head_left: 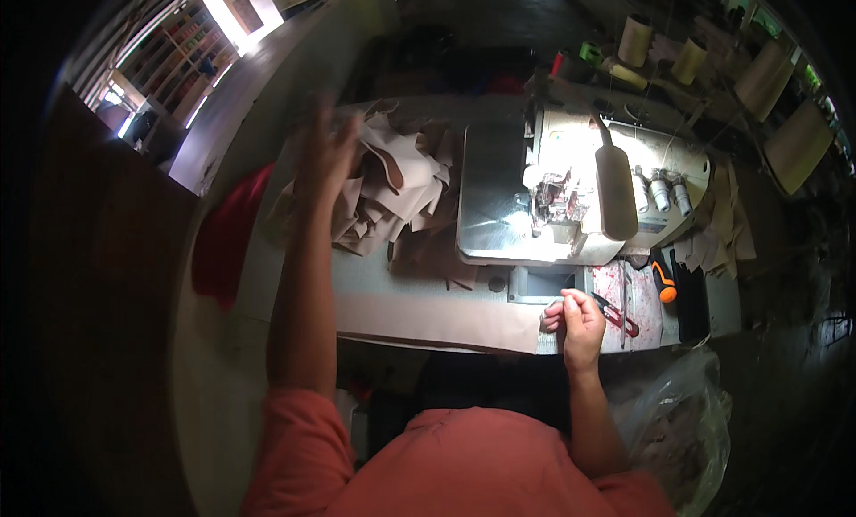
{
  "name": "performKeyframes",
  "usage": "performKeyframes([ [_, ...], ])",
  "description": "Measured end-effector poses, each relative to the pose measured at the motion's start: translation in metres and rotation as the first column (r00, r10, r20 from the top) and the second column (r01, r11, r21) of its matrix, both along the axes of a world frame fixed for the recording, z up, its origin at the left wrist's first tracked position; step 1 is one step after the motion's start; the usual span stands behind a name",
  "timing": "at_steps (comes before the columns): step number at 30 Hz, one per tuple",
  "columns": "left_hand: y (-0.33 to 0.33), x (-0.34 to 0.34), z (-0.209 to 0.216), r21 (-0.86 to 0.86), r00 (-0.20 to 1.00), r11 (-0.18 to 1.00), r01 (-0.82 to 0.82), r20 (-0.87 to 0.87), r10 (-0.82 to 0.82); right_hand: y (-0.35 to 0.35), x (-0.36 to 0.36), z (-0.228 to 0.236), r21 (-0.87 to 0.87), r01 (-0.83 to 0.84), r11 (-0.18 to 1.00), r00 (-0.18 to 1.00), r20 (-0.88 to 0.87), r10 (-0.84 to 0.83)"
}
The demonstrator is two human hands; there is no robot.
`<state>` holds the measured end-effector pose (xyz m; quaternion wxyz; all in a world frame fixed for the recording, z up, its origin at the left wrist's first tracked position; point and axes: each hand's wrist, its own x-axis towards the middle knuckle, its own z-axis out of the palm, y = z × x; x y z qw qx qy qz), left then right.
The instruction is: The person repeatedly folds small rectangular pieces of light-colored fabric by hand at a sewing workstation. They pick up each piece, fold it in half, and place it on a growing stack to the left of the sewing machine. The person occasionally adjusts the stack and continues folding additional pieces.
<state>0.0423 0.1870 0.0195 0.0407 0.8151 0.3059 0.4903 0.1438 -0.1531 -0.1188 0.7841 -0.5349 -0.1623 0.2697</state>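
Observation:
My left hand (328,156) is stretched out at the far left of the sewing table, at the left side of a heap of beige fabric pieces (401,165). Its fingers look extended and apart, though motion blurs the tips; nothing shows in them. At the table's front edge, my right hand (575,328) is closed with curled fingers. Whatever it may hold is too small or hidden to make out. Just left of it, a long beige fabric strip (428,321) lies along the front edge. Beyond stands a lit sewing machine (571,178) with a shiny metal plate (490,192).
Right of my right hand lie red-handled snips (627,324) and an orange-and-black tool (664,283). Thread cones (635,41) stand behind the machine. A clear plastic bag (687,419) hangs below the table at right. Red cloth (232,236) is at the left edge.

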Motion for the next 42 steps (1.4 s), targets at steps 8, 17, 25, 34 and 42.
performKeyframes([
  [8,-0.24,-0.016,-0.083,-0.333,0.748,0.848,0.412,-0.408,-0.524,-0.004,0.004,-0.002,-0.026,0.017,1.0,1.0,0.026,-0.017],
  [17,-0.226,-0.016,-0.121,-0.523,0.722,0.621,0.583,-0.015,-0.692,-0.016,-0.007,0.023,-0.188,-0.045,0.981,0.998,-0.055,0.035],
  [25,-0.243,-0.06,-0.102,-0.637,0.667,0.407,0.654,0.231,-0.709,0.022,-0.025,0.07,-0.228,-0.265,0.937,0.949,0.11,0.295],
  [34,-0.095,-0.164,-0.084,-0.406,0.198,0.507,0.76,0.888,0.415,0.01,-0.028,0.083,-0.125,-0.304,0.944,0.948,-0.131,0.288],
  [42,-0.202,-0.068,-0.066,-0.382,0.787,0.77,0.511,-0.152,-0.598,0.038,-0.06,0.095,-0.086,-0.447,0.891,0.87,-0.273,0.41],
])
